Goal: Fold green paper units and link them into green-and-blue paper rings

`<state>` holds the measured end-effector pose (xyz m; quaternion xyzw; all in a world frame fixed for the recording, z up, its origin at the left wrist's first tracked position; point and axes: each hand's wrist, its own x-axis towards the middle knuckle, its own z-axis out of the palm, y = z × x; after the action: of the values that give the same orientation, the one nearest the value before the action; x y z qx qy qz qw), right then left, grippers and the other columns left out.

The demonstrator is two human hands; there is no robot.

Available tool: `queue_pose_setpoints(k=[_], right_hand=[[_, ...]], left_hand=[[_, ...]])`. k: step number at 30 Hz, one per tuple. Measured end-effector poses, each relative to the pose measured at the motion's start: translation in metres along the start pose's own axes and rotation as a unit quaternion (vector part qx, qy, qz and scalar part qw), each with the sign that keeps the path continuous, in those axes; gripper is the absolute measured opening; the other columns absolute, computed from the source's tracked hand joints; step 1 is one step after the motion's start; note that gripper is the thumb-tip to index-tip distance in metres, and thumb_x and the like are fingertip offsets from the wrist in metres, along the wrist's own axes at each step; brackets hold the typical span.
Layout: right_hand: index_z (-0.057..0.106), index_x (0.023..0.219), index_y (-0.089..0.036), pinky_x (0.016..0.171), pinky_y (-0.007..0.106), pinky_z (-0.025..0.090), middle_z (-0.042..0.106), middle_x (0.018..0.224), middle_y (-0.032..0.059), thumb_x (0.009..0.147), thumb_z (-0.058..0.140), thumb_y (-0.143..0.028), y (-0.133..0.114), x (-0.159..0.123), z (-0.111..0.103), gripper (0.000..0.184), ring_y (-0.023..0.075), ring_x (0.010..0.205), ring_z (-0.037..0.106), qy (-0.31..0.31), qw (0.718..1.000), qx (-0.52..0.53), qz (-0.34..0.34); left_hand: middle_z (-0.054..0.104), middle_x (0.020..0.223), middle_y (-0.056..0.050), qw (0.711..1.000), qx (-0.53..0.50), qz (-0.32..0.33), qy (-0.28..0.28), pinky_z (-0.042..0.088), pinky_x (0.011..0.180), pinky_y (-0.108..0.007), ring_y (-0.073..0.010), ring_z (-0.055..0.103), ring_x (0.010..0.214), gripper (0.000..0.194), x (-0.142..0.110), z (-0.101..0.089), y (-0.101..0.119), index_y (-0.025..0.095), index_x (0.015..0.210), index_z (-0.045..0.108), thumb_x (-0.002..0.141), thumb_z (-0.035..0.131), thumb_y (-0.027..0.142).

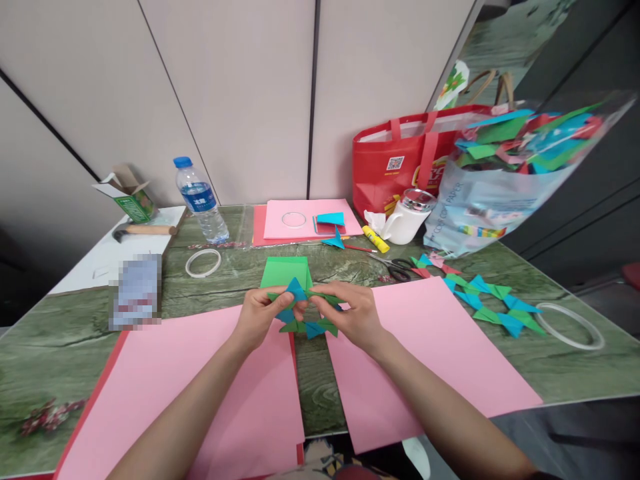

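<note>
Between my hands is a ring of folded blue and green paper pieces (315,329), held just above the table's middle. My left hand (260,315) pinches its upper left side, thumb on a blue piece. On the upper right, my right hand (356,312) grips a green piece of the same ring with thumb and fingertips. Fingers hide part of the ring. Directly behind it lies a green paper stack (285,270). Large pink sheets lie under both arms, a left one (240,380) and a right one (435,347). A finished-looking blue and green paper ring (493,303) rests at right.
Behind stand a water bottle (201,203), a white mug (407,219), a red bag (385,160) and a clear bag of folded paper (500,193). Scissors (399,269), a glue stick (375,239), a hammer (145,230) and a white ring (203,263) lie around.
</note>
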<state>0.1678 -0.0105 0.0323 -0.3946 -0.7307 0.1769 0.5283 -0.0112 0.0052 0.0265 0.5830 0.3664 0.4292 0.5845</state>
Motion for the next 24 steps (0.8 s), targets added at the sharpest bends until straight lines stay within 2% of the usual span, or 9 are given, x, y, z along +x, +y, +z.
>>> queue_pose_setpoints(k=[13, 19, 21, 24], right_hand=[[0.068, 0.077, -0.020, 0.058, 0.024, 0.049, 0.070, 0.070, 0.0031, 0.074, 0.060, -0.023, 0.0040, 0.0040, -0.0011, 0.009, 0.0164, 0.063, 0.064, -0.034, 0.995, 0.045, 0.083], [0.066, 0.085, -0.021, 0.059, 0.025, 0.049, 0.069, 0.076, 0.0031, 0.077, 0.058, -0.023, 0.0061, 0.0023, 0.0023, 0.012, 0.0151, 0.062, 0.064, -0.045, 0.996, 0.039, 0.069], [0.062, 0.091, -0.021, 0.056, 0.023, 0.048, 0.068, 0.082, 0.0029, 0.079, 0.055, -0.023, 0.0058, 0.0007, 0.0037, 0.014, 0.0125, 0.058, 0.062, -0.041, 0.996, 0.047, 0.068], [0.058, 0.091, -0.020, 0.049, 0.021, 0.044, 0.064, 0.079, 0.0011, 0.081, 0.053, -0.023, 0.0055, -0.0008, 0.0043, 0.011, 0.0092, 0.049, 0.059, -0.050, 0.993, 0.067, 0.078]], left_hand=[[0.064, 0.056, -0.005, 1.000, 0.020, -0.010, 0.000, 0.043, 0.053, -0.023, -0.0137, 0.057, 0.054, 0.029, -0.0006, 0.0005, -0.0005, 0.010, 0.079, 0.070, 0.078, 0.056, 0.036], [0.065, 0.056, -0.004, 0.999, 0.010, -0.030, 0.004, 0.044, 0.050, -0.022, -0.0125, 0.057, 0.050, 0.026, 0.0005, 0.0020, 0.0047, 0.011, 0.075, 0.070, 0.076, 0.058, 0.035], [0.065, 0.055, -0.005, 0.999, -0.003, -0.036, 0.007, 0.044, 0.049, -0.022, -0.0123, 0.057, 0.048, 0.027, 0.0008, 0.0024, 0.0062, 0.011, 0.072, 0.069, 0.076, 0.059, 0.035], [0.065, 0.054, -0.005, 0.999, -0.010, -0.036, 0.008, 0.044, 0.049, -0.023, -0.0128, 0.057, 0.048, 0.027, 0.0008, 0.0021, 0.0073, 0.011, 0.070, 0.068, 0.076, 0.059, 0.036]])
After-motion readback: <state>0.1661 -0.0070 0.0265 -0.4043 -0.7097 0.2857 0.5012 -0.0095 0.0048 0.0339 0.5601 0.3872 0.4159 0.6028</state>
